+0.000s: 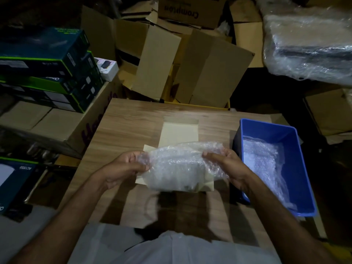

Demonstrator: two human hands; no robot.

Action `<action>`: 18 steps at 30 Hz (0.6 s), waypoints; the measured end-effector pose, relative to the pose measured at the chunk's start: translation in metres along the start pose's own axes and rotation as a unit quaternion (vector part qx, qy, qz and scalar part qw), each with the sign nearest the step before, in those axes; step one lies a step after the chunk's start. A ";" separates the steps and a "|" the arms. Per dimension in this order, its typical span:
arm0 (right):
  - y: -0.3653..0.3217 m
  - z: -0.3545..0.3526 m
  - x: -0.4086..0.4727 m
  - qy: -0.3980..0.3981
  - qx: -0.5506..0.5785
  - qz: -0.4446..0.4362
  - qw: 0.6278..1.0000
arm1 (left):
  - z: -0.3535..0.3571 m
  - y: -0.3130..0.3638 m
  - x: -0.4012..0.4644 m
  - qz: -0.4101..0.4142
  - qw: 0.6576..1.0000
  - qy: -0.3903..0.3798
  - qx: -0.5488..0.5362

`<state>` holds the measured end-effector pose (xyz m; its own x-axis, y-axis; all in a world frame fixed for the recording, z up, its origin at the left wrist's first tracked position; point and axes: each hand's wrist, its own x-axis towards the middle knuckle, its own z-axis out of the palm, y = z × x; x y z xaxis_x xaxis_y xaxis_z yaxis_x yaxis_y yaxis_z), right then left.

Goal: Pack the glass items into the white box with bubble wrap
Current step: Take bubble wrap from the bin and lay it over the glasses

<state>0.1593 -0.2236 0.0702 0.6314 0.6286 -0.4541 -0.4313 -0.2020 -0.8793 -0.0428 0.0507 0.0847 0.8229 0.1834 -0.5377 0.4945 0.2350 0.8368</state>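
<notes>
both hands, left hand [123,166] and right hand [228,164], grip clamped on the bubble wrap bundle [181,164], hold it just above the white box [179,134], probably to lower it inside.

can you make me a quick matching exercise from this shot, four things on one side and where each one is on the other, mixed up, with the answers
Things:
1. bubble wrap bundle
2. blue bin
3. white box
4. green-edged boxes

Places:
A. stacked to the left, off the table
B. lying open on the table under the hands
C. at the table's right side, more bubble wrap inside
D. held at both ends by the left hand and right hand

Pairs: 1-D, 2-C, 3-B, 4-A
</notes>
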 end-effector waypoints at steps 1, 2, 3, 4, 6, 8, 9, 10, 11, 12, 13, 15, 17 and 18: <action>0.002 -0.001 0.000 0.008 0.000 -0.005 1.000 | 0.000 -0.003 0.002 0.007 0.999 0.014 -0.052; 0.007 -0.001 0.003 0.020 0.004 -0.002 1.000 | 0.001 -0.008 0.004 0.011 0.995 0.023 -0.099; 0.011 0.000 0.003 0.032 0.007 0.003 0.999 | 0.004 -0.013 0.007 0.012 0.992 0.032 -0.125; 0.015 0.002 0.004 0.047 0.006 0.011 0.999 | 0.009 -0.019 0.010 0.015 0.991 0.052 -0.124; 0.023 0.006 0.005 0.070 -0.002 0.018 0.997 | 0.022 -0.023 0.013 0.028 0.989 0.125 -0.074; 0.022 0.009 -0.001 0.087 -0.035 -0.030 0.995 | 0.030 -0.021 0.014 0.067 0.982 0.178 -0.018; 0.021 0.009 -0.003 0.080 -0.064 -0.056 0.993 | 0.031 -0.019 0.015 0.086 0.978 0.188 -0.001; 0.020 0.010 -0.006 0.063 -0.097 -0.083 0.990 | 0.031 -0.017 0.016 0.099 0.977 0.189 0.014; 0.020 0.011 -0.008 0.042 -0.126 -0.110 0.985 | 0.028 -0.015 0.016 0.102 0.978 0.182 0.027; 0.020 0.012 -0.009 0.029 -0.149 -0.129 0.980 | 0.025 -0.014 0.017 0.096 0.982 0.162 0.032; 0.018 0.014 -0.010 0.023 -0.160 -0.138 0.977 | 0.022 -0.012 0.016 0.089 0.987 0.133 0.029; 0.019 0.015 -0.009 0.017 -0.163 -0.125 0.978 | 0.017 -0.013 0.014 0.080 0.992 0.087 0.036; 0.019 0.014 -0.007 -0.013 -0.207 -0.114 0.972 | 0.012 -0.013 0.014 0.084 0.989 0.072 0.098; 0.020 0.015 -0.005 -0.021 -0.257 -0.114 0.959 | 0.012 -0.012 0.015 0.087 0.983 0.074 0.144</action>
<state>0.1377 -0.2198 0.0570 0.6410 0.7273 -0.2451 0.0970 -0.3935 -0.9142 -0.0329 0.0390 0.0679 0.8624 0.3391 -0.3758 0.4266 -0.0874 0.9002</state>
